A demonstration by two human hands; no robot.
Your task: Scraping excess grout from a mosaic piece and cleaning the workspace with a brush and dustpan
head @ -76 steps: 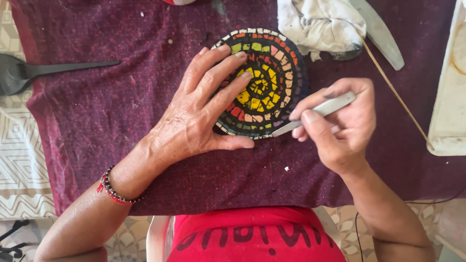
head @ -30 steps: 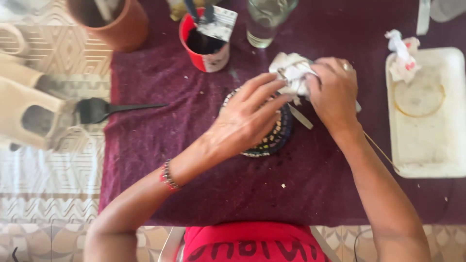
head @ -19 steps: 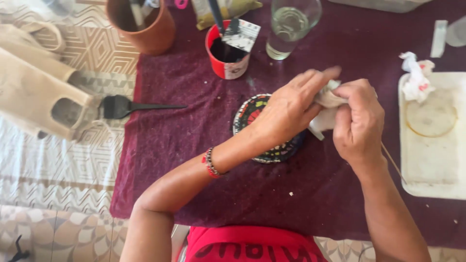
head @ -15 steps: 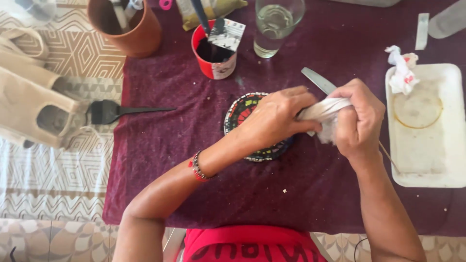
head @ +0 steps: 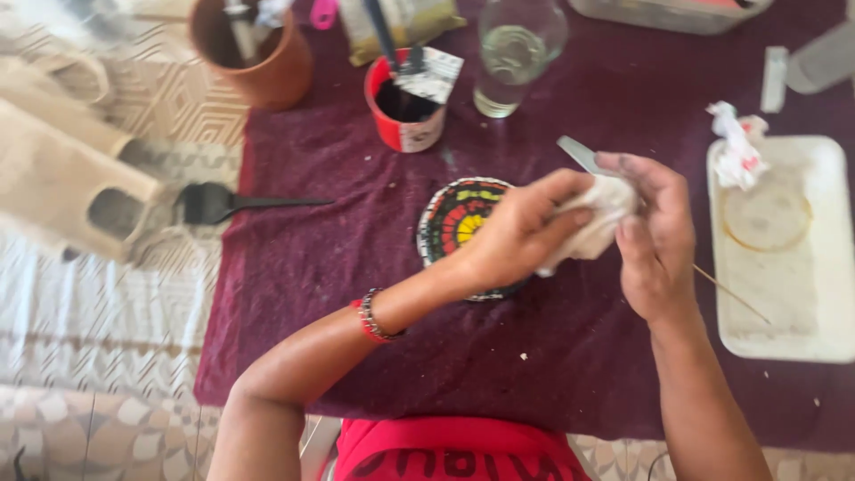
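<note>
A round mosaic disc (head: 454,218) in red, yellow and green tiles lies on a maroon cloth (head: 338,294). Above its right edge my left hand (head: 521,233) pinches a crumpled white rag (head: 598,223). My right hand (head: 655,236) grips the same rag from the other side. A grey metal blade (head: 579,153) sticks out of the rag towards the far side; which hand holds its handle is hidden by the rag.
At the back stand a terracotta pot (head: 254,49), a red cup of dark paste (head: 405,107) and a glass of water (head: 512,58). A black spatula (head: 223,203) lies left. A white tray (head: 784,254) with crumpled paper sits right, a thin wooden stick (head: 730,292) beside it.
My right hand worked a metal tool at the disc under my left hand. Both hands have since lifted off and closed on the white rag around the blade. The view now takes in more table.
</note>
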